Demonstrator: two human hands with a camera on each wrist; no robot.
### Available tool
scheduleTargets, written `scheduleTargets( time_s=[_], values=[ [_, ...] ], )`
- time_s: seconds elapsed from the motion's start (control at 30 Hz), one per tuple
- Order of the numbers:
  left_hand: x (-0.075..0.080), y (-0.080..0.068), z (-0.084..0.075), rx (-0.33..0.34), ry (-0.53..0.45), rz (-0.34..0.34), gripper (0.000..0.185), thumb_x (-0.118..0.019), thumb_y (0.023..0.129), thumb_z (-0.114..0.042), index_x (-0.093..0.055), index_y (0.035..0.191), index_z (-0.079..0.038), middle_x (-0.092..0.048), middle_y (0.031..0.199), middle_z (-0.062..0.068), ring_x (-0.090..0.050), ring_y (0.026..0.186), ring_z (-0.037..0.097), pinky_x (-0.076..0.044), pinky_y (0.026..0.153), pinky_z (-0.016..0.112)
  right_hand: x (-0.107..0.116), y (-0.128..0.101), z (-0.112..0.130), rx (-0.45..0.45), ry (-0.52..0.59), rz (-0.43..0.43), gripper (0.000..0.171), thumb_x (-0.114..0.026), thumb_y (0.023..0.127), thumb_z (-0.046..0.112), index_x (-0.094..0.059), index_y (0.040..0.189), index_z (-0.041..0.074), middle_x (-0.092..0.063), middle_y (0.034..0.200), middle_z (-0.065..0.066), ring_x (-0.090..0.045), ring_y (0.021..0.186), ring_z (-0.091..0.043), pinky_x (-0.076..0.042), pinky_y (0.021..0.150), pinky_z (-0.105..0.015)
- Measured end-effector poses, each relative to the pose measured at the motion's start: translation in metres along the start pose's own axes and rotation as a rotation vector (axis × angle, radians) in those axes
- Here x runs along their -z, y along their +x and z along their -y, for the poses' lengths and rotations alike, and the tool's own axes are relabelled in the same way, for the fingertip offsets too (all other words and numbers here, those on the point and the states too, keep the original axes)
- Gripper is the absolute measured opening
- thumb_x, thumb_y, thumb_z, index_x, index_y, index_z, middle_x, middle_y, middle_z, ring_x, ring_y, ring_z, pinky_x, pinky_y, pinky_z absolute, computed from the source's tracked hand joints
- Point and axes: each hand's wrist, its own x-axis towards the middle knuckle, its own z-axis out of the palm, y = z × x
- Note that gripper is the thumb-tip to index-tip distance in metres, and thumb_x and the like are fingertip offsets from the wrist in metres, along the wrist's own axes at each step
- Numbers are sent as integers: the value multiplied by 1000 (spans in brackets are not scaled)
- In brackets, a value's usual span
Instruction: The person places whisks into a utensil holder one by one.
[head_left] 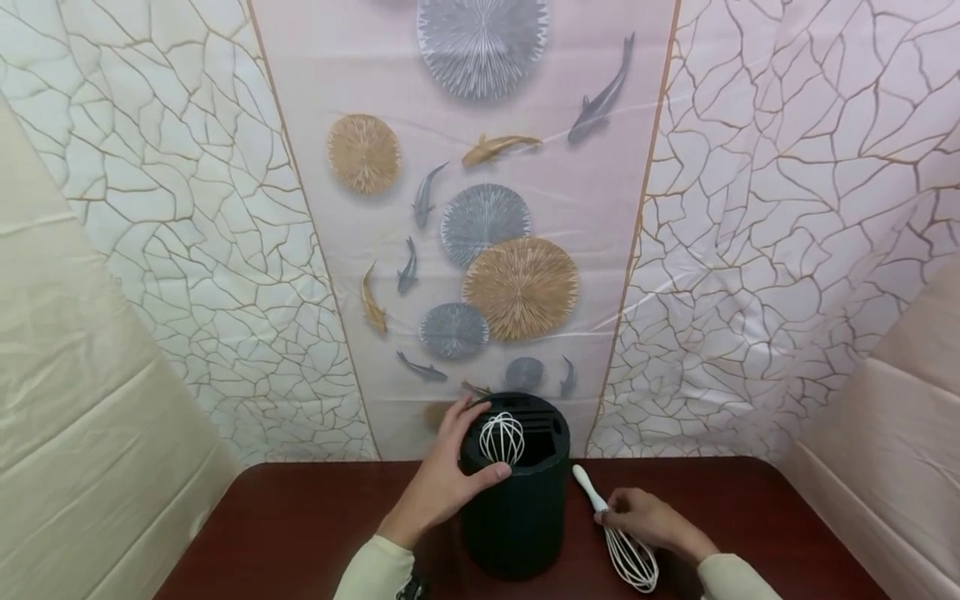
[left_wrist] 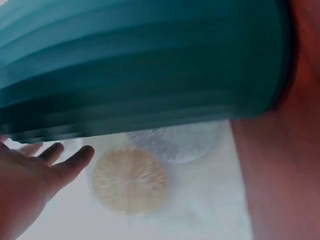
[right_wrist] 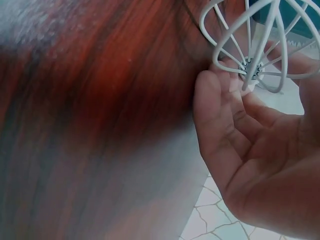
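A dark green round utensil holder [head_left: 513, 521] stands upright on the table, its top divided into slots. One white whisk [head_left: 502, 437] is in it, wire loops upward and its handle hidden inside. My left hand [head_left: 450, 479] is spread at the holder's left rim, thumb at the front edge beside the loops. In the left wrist view its fingers [left_wrist: 72, 162] look nearly straight, alongside the holder's wall. To the right of the holder, my right hand [head_left: 648, 521] pinches a second whisk [head_left: 632, 562] where handle and wires meet. Its white handle [head_left: 587, 486] points up and left, toward the holder.
The dark red-brown wooden table [head_left: 315, 517] has rounded far corners. Behind it hangs a patterned cloth [head_left: 405, 208] with fish and round leaf shapes. Cream cloth panels [head_left: 90, 467] close in both sides.
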Motion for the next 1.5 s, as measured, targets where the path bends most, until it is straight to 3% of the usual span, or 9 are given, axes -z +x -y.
scheduleTargets(
  time_s=[0.13,0.23,0.57,0.8,1.2,1.5],
  values=[
    [1,4,-2,-22,85,46,84,-79,89,-59,-44,161,-33,-22,174,-5,-24,158,27,-34,116,67,-4,0,-2,10,11,-65,18,-70,101,23,-66,101,5,-58,77,-2,-45,58,-14,-41,54,-30],
    [1,4,-2,-17,106,50,84,-77,88,-62,-46,160,-32,-27,172,-8,-27,157,24,-34,117,65,-4,-1,-2,0,80,-87,16,-67,101,19,-66,100,3,-56,78,-1,-44,61,-13,-39,57,-28],
    [-1,6,-5,9,49,42,82,-80,88,-59,-50,157,-29,-31,169,-11,-31,155,22,-34,118,61,-3,-15,0,-40,310,-68,21,-58,103,14,-59,110,-6,-57,82,-4,-57,72,-16,-55,61,-33],
    [0,6,-3,0,12,35,80,-81,88,-55,-50,156,-28,-31,170,-9,-31,155,22,-34,118,62,5,-27,10,54,463,0,43,-56,106,13,-42,136,-16,-69,101,-13,-68,83,-22,-62,68,-41],
    [-2,5,-2,13,-2,21,79,-83,86,-55,-52,155,-30,-32,168,-13,-33,153,21,-35,117,62,11,-45,27,43,506,-50,39,-58,107,19,-44,129,-9,-62,99,-8,-67,85,-19,-61,73,-40],
    [-2,4,-4,25,-17,28,80,-83,87,-55,-52,155,-28,-32,169,-12,-32,154,21,-33,118,63,19,-59,50,122,582,-31,30,-56,109,18,-49,125,-6,-65,105,-8,-69,85,-16,-63,78,-41]
  ],
)
